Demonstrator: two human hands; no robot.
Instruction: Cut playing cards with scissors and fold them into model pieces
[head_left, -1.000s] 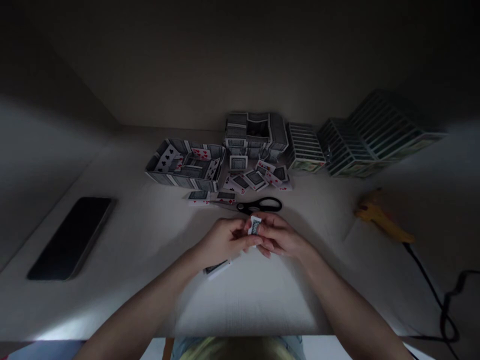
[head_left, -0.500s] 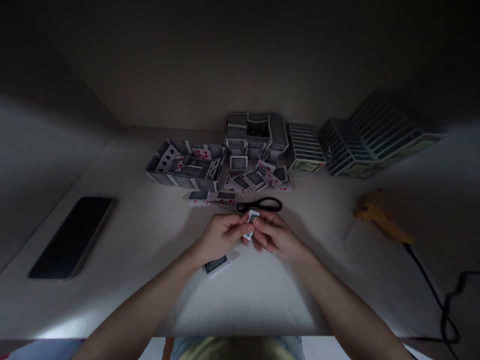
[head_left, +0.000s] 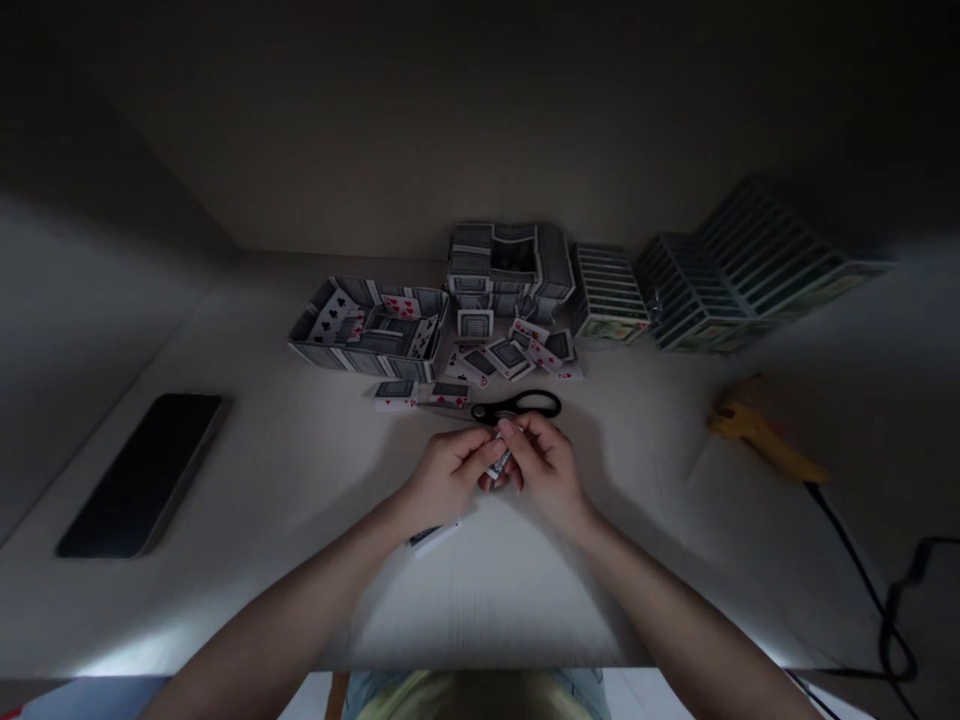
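Note:
Between my two hands is a small playing card point(head_left: 498, 464), its patterned back partly showing and the rest covered by fingers. My left hand point(head_left: 448, 470) pinches it from the left, thumb on top. My right hand point(head_left: 546, 468) grips the upper right part, its thumb pressed over the card. Just beyond my fingers lies a pair of scissors point(head_left: 536, 402) with black handles, blades pointing left. Another card point(head_left: 435, 538) rests on the table beside my left wrist, partly hidden by it.
Loose playing cards point(head_left: 510, 358) lie behind the scissors. At the back stand an open card-covered box point(head_left: 360, 358), a card-built structure point(head_left: 551, 265) and slatted card stacks point(head_left: 611, 290). A phone point(head_left: 142, 475) lies left; a yellow glue gun point(head_left: 769, 440) with a black cord lies right.
My right thumb has shifted up and over the card, covering more of its top end. My left forearm now hides more of the card on the table.

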